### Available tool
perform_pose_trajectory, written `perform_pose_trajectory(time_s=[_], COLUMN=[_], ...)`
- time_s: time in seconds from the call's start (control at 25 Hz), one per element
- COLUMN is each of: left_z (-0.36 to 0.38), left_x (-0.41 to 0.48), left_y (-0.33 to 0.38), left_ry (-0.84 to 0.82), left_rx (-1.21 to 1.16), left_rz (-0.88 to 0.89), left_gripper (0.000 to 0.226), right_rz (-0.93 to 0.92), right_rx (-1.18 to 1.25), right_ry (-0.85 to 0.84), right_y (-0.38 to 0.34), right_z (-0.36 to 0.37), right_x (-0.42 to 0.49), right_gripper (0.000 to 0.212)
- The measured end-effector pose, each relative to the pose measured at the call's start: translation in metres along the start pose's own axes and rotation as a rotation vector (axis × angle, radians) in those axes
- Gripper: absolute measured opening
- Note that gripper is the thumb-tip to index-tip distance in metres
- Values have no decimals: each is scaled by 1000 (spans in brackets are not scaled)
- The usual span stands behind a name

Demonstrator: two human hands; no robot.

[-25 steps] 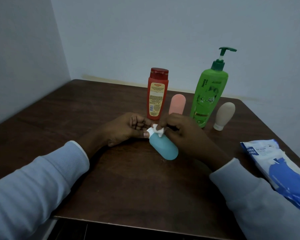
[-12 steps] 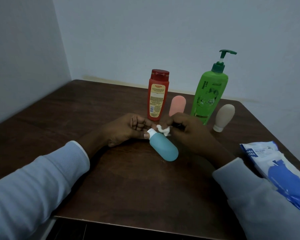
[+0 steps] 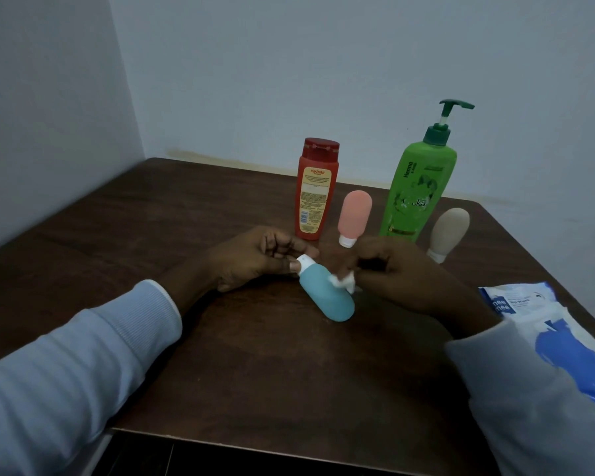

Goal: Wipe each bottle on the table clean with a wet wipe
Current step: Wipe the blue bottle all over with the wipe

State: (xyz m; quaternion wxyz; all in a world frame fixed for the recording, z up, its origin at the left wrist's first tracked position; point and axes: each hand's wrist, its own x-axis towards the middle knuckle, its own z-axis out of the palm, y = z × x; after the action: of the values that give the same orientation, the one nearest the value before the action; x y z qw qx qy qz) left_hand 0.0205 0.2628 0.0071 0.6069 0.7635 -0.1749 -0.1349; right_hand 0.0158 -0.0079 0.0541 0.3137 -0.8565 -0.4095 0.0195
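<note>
Wiping of the teal bottle (image 3: 327, 293) with your wet wipe (image 3: 342, 281).
Your left hand (image 3: 255, 259) pinches the bottle's white cap end as it lies on the table (image 3: 255, 355). Your right hand (image 3: 402, 273) clamps the crumpled wipe against the bottle's side. Behind stand the red bottle (image 3: 315, 190), pink bottle (image 3: 354, 214), green pump bottle (image 3: 416, 194) and beige bottle (image 3: 449, 230). The wipes pack (image 3: 557, 338) lies to your right.

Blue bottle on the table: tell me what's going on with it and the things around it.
A person is wiping the blue bottle, which lies on the table. The left hand pinches its white cap end, and the right hand holds a small wet wipe against its side. The red bottle, pink bottle, green pump bottle and beige bottle stand behind, with neither hand on them. A wipes pack lies at the right.
</note>
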Motion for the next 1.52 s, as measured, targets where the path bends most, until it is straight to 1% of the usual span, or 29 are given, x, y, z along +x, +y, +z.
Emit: perform_pose_trajectory(time_s=[0.04,0.08,0.12,0.2,0.28,0.4,0.44,0.48,0.52,0.6,0.64,0.68,0.76,0.8,0.96,1.04,1.12,1.16,1.2,1.24,1.32,1.36,1.44,1.52], left_z=[0,0,0,1,1,2,3,3,3,3,3,3,3,4,5,5,6,7,8,10,14,15,15,13], left_x=[0,-1,-1,-1,-1,-2,-3,-3,-2,-2,-2,-2,-1,-1,-2,-1,-1,-1,-2,-2,-3,-3,-3,-2], left_y=[0,0,0,1,1,3,3,4,4,4,3,2,3,4,6,6,6,7,9,11,13,14,14,12], left_ry=[-14,-26,-33,-28,-13,7,16,21,21,3,-3,-2,4,7,28,36,43,49,58,71,92,98,115,125], left_rx=[-3,-7,-13,-18,-1,-10,-17,-22,-30,-31,-19,-6,8,20,49,35,0,-18,-16,4,25,11,-19,-30], left_rz=[7,14,22,25,22,-4,-12,-16,-18,-13,-5,-1,-8,-11,-24,-25,-40,-55,-70,-81,-80,-75,-55,-32], left_gripper=[38,39,39,38,37,35,35,34,32,28,26,24,26,27,26,26,27,29,33,35,32,29,21,19], right_rz=[-67,-115,-142,-148,-117,-46,-23,-30,-68,-145,-158,-160,-161,-155,-119,-56,-15,-9,-9,-15,-52,-68,-76,-105], right_rx=[-59,-128,-186,-247,-239,-182,-147,-118,-98,-123,-167,-217,-276,-260,-100,-44,-7,14,41,47,-46,-114,-187,-228], right_ry=[147,234,250,168,66,-209,-263,-232,-111,191,274,287,184,130,-61,-181,-254,-228,-151,-39,185,267,343,335], right_y=[1,1,1,3,0,-6,-9,-10,-10,-9,-9,-8,-6,-5,-13,-16,-13,-12,-9,-6,1,3,5,2], right_z=[8,18,26,36,28,7,3,3,5,15,22,27,31,29,7,-2,-8,-8,-8,-8,-5,-4,0,6], right_x=[5,10,14,19,17,7,3,1,1,5,8,12,16,16,5,0,-4,-5,-6,-6,-2,0,3,4], right_gripper=[15,19,22,26,26,21,20,19,18,19,21,24,26,26,21,17,20,21,21,21,17,16,19,23])
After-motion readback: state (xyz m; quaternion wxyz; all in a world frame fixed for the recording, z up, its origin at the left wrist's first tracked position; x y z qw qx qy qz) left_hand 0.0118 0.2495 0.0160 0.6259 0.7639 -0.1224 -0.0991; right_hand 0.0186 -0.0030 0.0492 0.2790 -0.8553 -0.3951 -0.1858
